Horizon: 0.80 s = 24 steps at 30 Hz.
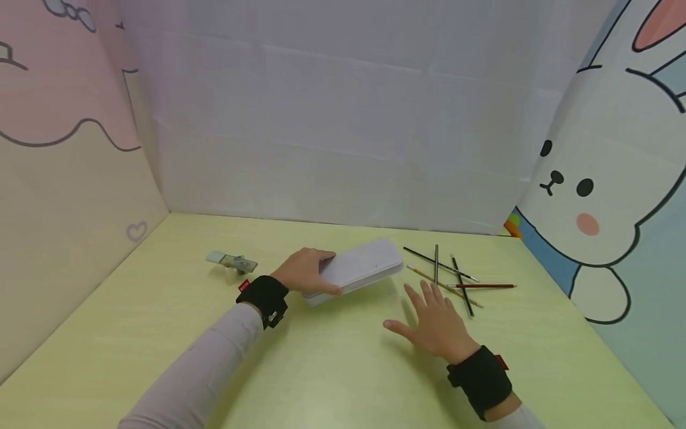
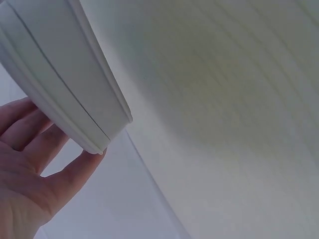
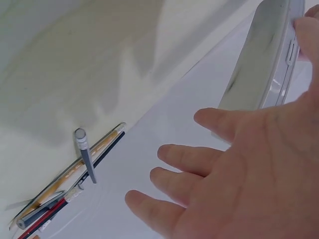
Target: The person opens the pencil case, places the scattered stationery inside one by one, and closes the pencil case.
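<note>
A white pencil case with rounded corners is held tilted over the table by my left hand, thumb at its far edge and fingers at the near side. In the left wrist view the case shows a seam along its side, with the left hand gripping its end. My right hand hovers just right of the case, fingers spread and holding nothing. Beyond its fingertips lie several loose pencils, black, yellow and red, crossing one another. The right wrist view shows a small clasp on the case's side.
Left of the left hand, a small group of items includes a flat greyish strip; their kinds are too small to tell. The pale yellow table meets a white back wall. Printed panels stand at both sides.
</note>
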Available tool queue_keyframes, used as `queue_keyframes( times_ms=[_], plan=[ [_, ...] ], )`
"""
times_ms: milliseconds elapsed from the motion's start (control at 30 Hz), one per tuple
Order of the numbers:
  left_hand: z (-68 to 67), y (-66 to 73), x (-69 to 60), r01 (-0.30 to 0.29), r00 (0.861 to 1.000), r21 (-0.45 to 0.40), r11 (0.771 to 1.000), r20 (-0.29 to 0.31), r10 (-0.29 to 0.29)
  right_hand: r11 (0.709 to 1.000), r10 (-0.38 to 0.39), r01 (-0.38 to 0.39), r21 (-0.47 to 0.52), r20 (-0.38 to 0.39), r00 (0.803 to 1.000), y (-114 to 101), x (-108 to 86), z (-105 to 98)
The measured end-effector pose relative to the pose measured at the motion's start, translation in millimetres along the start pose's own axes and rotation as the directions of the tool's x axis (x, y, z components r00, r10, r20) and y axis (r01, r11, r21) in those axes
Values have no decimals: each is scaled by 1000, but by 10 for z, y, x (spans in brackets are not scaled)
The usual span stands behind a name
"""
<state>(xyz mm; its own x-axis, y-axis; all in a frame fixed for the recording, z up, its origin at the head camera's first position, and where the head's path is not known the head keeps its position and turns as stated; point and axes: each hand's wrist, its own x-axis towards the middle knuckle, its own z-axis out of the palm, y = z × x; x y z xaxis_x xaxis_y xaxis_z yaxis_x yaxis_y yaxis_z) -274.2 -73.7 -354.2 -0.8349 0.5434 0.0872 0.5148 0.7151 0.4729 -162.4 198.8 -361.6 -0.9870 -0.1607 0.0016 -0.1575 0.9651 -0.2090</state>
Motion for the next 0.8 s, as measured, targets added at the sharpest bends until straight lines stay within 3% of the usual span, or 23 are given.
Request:
queue_keyframes(
  times_ms=[300, 533, 800],
  plan=[
    [-8, -10, -65, -30, 999, -109, 994, -35, 26, 993, -109, 114, 28, -131, 985, -55, 59, -54],
    [0, -26, -100, -17, 998, -136, 991, -54, 10, 991, -116, 122, 51, -114, 987, -65, 99, -56],
    [41, -20, -125, -3, 997, -159, 987, -71, -9, 981, -112, 129, 142, -121, 986, -73, 172, 7]
  ],
)
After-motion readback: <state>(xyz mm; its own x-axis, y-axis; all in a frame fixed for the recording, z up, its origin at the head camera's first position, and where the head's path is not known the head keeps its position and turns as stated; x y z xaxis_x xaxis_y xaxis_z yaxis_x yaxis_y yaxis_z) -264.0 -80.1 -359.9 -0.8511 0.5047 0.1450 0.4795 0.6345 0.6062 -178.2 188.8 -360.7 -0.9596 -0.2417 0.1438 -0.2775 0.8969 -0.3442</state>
